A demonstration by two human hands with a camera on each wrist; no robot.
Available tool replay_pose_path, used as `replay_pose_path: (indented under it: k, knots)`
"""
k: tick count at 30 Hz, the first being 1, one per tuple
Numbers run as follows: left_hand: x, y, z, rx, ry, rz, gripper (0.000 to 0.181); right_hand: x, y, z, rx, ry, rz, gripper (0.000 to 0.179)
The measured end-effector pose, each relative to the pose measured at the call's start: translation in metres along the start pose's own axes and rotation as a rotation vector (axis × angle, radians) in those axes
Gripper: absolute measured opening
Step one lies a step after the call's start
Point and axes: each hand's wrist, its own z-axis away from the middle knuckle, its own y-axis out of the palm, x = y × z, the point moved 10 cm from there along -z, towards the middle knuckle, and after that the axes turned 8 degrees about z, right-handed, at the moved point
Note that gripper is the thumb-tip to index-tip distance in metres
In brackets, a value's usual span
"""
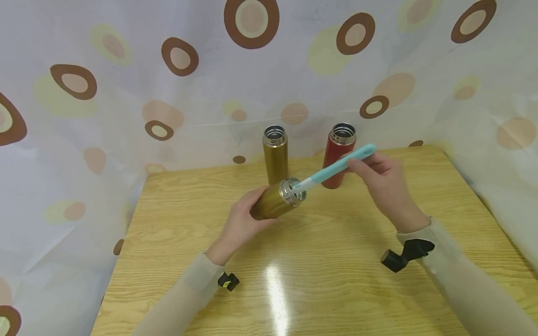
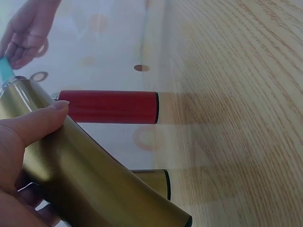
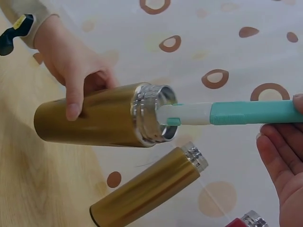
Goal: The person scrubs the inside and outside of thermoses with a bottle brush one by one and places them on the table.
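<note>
My left hand grips a gold thermos flask round its body, tilted with its lidless steel mouth toward the right. In the right wrist view the fingers and thumb of that left hand wrap the flask from behind. My right hand pinches the teal handle of a bottle brush. The white shaft of the brush enters the flask's mouth, and its head is hidden inside. In the left wrist view the tilted flask covers part of a second gold flask.
Behind the held flask, a second gold thermos flask stands upright without a lid. To its right stands a red lidless flask, partly behind the brush handle. The wooden table meets a patterned curtain at its back and sides.
</note>
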Motion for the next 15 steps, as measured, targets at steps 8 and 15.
replay_pose_path:
  k: [8, 15]
  knots:
    - [0.005, -0.001, 0.002, 0.009, -0.032, -0.02, 0.078, -0.002, 0.005, 0.0, 0.0, -0.009, -0.024, 0.013]
    - [0.006, -0.001, 0.002, 0.006, -0.018, -0.026, 0.078, -0.011, 0.024, 0.003, 0.087, -0.007, 0.054, 0.015]
